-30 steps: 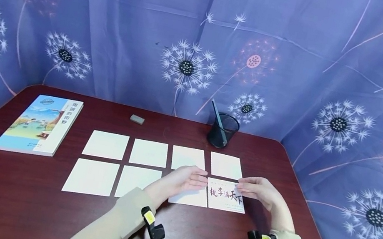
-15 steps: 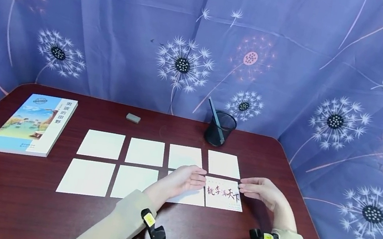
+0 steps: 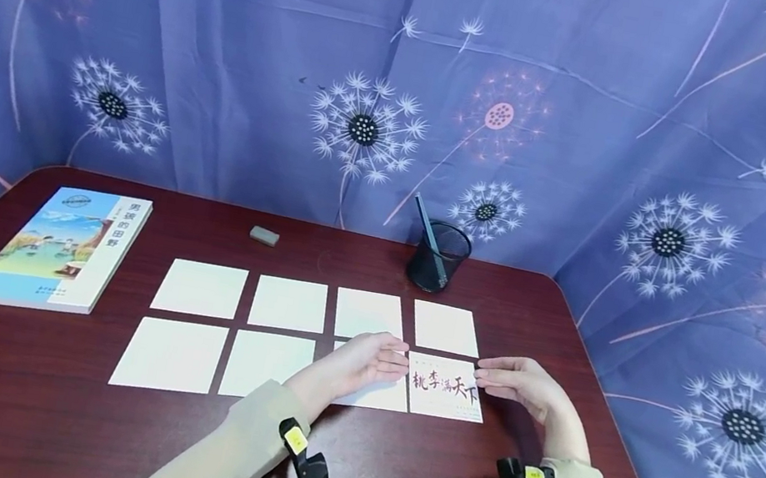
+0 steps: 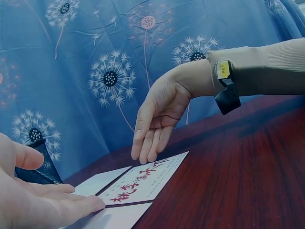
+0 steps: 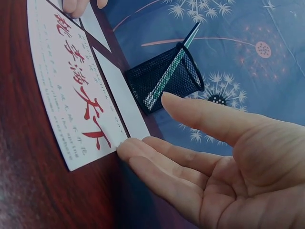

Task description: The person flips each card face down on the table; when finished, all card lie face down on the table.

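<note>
A white card printed with red and dark Chinese characters (image 3: pixel 444 393) lies flat at the right end of the front row of cards. My right hand (image 3: pixel 525 388) is at its right edge, fingers extended and fingertips touching or nearly touching the edge. At the card's left edge are the fingertips of my left hand (image 3: pixel 357 366), which reaches over a blank white card (image 3: pixel 375 394) and partly hides it. In the right wrist view the thumb stands apart from the fingers and nothing lies between them. The left wrist view shows the left fingers straight, close to the printed card (image 4: pixel 143 183).
Several more blank cards (image 3: pixel 288 304) form two rows on the dark red table (image 3: pixel 22 398). Behind them stand a black mesh pen cup (image 3: pixel 438 257) with a pen (image 3: pixel 432 234) and a grey eraser (image 3: pixel 264 236). A book (image 3: pixel 62 249) lies at the left. A blue dandelion-print curtain (image 3: pixel 264 84) surrounds the table.
The head view has shifted slightly, so the table things appear a little further left. Both hands stay at the printed card's edges, and the card lies in the same place in the row.
</note>
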### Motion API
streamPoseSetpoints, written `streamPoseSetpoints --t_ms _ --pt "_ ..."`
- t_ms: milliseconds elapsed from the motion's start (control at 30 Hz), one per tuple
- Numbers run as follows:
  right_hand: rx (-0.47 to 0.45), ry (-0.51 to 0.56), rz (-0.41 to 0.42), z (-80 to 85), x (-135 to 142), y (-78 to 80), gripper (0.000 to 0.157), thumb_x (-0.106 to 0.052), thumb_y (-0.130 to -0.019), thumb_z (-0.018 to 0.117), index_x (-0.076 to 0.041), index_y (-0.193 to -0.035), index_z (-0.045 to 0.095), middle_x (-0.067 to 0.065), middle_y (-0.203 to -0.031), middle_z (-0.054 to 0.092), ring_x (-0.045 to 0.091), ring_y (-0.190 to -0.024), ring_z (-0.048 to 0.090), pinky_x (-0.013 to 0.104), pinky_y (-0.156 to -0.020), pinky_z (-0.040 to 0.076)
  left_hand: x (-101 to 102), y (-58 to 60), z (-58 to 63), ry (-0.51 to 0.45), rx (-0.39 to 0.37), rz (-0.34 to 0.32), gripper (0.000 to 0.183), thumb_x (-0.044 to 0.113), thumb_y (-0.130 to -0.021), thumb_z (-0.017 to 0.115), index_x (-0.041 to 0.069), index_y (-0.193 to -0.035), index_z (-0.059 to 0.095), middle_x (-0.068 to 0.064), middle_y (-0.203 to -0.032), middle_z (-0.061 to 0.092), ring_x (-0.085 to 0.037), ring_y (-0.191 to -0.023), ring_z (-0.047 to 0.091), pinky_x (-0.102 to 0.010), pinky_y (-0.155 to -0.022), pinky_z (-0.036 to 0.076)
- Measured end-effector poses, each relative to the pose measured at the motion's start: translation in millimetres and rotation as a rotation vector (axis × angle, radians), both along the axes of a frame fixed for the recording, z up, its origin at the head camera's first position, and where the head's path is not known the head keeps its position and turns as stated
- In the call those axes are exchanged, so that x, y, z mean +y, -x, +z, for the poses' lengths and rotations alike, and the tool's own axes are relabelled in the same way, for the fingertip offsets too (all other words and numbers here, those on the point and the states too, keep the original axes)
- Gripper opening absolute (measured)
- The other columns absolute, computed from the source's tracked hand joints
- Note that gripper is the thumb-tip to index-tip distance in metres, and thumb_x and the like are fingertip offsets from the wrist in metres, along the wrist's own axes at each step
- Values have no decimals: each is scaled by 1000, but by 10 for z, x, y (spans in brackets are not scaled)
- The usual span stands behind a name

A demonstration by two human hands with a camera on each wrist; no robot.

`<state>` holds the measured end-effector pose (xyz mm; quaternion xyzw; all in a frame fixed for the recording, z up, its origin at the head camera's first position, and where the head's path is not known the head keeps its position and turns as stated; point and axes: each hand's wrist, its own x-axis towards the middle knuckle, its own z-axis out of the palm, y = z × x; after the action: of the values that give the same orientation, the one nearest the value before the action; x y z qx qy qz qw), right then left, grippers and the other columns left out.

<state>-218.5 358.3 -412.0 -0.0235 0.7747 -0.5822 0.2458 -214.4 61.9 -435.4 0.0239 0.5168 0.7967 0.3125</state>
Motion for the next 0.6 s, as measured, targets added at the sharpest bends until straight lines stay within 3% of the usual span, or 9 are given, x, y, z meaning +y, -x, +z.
streamPoseSetpoints --t_ms 600 --pt "-3 -3 -33 -57 18 21 51 -4 -94 59 27 -129 40 -1 -95 73 4 -86 71 21 -82 58 8 -26 7 -39 -43 19 51 10 -99 33 -21 -140 30 -44 -142 36 -49 -136 38 -50 -116 32"
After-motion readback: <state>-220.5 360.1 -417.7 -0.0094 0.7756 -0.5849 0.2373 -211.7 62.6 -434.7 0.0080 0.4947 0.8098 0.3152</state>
